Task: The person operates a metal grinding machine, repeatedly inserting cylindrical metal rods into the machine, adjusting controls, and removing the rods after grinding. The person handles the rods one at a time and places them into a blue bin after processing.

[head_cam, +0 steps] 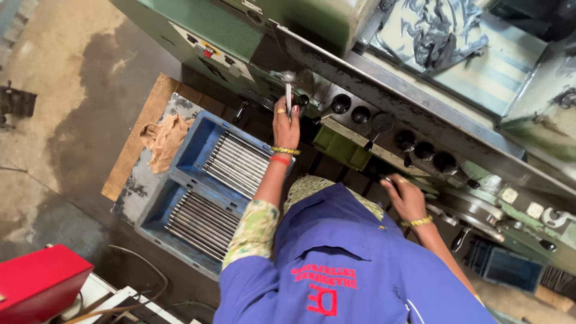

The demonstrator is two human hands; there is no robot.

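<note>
I am viewing the green machine (420,114) running across the top. Below it, two blue trays (186,150) are holding rows of metal rods (237,163); a tan rag (163,139) is lying just beside them. My left hand (285,124) is gripping one upright metal rod (288,96), fingers closed around it, near the machine's front. My right hand (405,197) is resting on a machine control; I cannot tell its grip.

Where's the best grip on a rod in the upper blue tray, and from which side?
Mid-shaft, pinched across its width from above. The metal rods lie flat, packed side by side in the blue tray, so only their tops are exposed; tray walls appear to block the ends.
</note>
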